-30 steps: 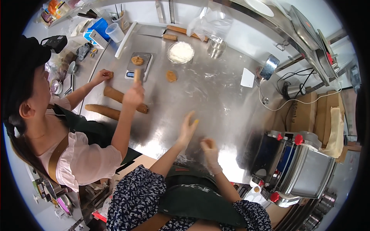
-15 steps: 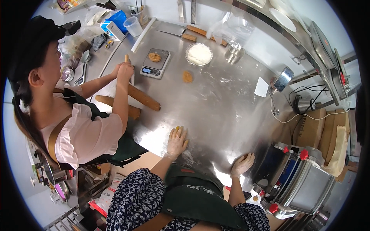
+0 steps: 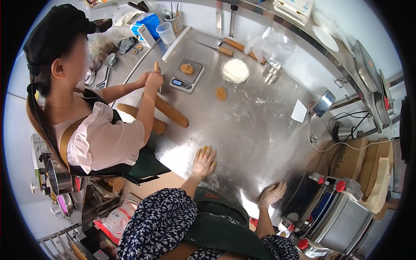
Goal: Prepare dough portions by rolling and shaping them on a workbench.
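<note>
My left hand (image 3: 203, 164), in a clear glove with yellowish smears on its fingertips, rests on the near edge of the steel table (image 3: 242, 143). It is open and holds nothing. Farther right, my right hand (image 3: 273, 195), also gloved, lies open on the table's edge beside a roller machine (image 3: 325, 216). Beyond my hands, a small brown dough piece (image 3: 221, 93) sits on the steel. Another dough lump (image 3: 187, 69) lies on a digital scale (image 3: 187, 77). At the left, a co-worker's hands (image 3: 152, 80) grip a wooden-handled tool over brown dough logs (image 3: 172, 113); its blade is mostly hidden.
Toward the back stand a bowl of white powder (image 3: 235, 70) and a metal cup (image 3: 273, 73). A cleaver (image 3: 223, 50) and a white rod (image 3: 177, 43) lie there. On the right are a white scraper (image 3: 299, 111), a phone (image 3: 323, 103) and cardboard boxes (image 3: 353, 156).
The whole view has shifted, so most things appear a little farther right. Both my hands remain on the table's edge. The co-worker still grips the tool, head turned slightly.
</note>
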Demonstrator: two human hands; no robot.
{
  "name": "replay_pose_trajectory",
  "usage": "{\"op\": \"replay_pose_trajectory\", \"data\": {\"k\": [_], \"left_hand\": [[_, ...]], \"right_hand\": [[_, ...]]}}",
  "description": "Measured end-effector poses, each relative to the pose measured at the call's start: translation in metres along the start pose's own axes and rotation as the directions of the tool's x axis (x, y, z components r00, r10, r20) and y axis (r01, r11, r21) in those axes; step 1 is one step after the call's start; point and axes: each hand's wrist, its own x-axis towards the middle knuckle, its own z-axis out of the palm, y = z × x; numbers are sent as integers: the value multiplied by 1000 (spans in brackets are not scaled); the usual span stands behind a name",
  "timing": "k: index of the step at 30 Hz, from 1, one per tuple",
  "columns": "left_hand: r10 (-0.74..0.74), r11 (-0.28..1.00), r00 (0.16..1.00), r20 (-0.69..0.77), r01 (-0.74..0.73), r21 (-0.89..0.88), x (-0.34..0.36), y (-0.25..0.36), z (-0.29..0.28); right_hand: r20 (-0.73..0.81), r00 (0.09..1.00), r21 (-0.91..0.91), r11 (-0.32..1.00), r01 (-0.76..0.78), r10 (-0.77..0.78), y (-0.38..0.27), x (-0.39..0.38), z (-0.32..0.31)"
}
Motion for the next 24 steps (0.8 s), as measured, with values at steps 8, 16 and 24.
{"op": "replay_pose_trajectory", "data": {"k": [8, 16, 24], "left_hand": [[22, 1000, 997, -68, -21, 13, 0, 1, 2], [19, 1000, 999, -43, -19, 14, -1, -4, 7], [12, 1000, 1000, -7, -12, 9, -2, -1, 2]], "right_hand": [[-28, 1000, -41, 999, -7, 5, -2, -1, 0], [10, 1000, -28, 1000, -11, 11, -2, -1, -1], [29, 999, -55, 998, -23, 25, -1, -2, 0]]}}
